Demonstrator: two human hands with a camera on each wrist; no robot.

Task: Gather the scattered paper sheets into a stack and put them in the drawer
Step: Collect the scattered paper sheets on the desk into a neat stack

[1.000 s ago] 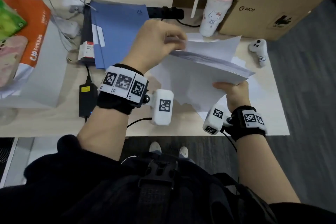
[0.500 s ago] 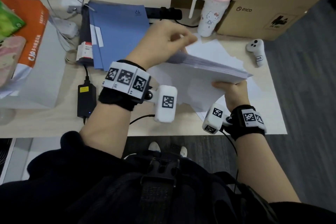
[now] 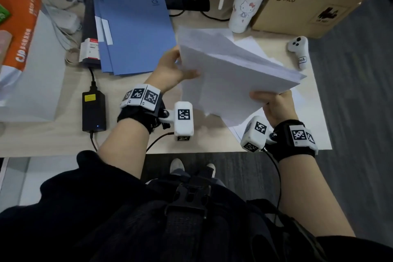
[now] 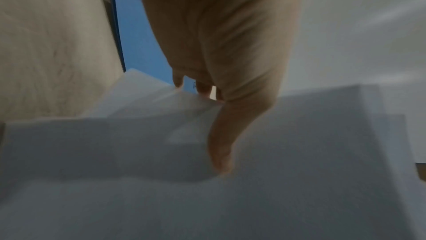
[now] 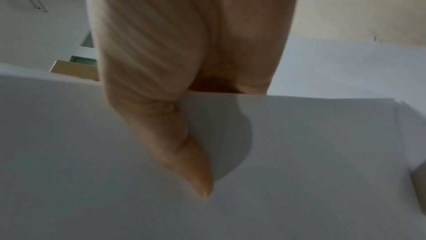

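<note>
A thick stack of white paper sheets (image 3: 229, 74) is held tilted above the desk (image 3: 53, 136), its sheets a little uneven at the edges. My left hand (image 3: 176, 68) grips its left edge, thumb on the near face (image 4: 221, 153) and fingers behind. My right hand (image 3: 274, 104) pinches the stack's lower right corner, thumb lying on the paper (image 5: 191, 167). More loose white sheets (image 3: 251, 44) lie on the desk under and behind the stack. No drawer shows in any view.
Blue folders (image 3: 131, 32) lie left of the stack, with a black power adapter (image 3: 93, 110) nearer the front edge. A white cat-print bottle (image 3: 244, 4), a cardboard box (image 3: 314, 0) and a white controller (image 3: 298, 51) stand at the back right. An orange-and-white bag (image 3: 23, 49) is at left.
My left hand has come off the top sheets and dropped to the stack's left edge. The stack has tipped up from nearly flat to steeply tilted. My right hand keeps its hold.
</note>
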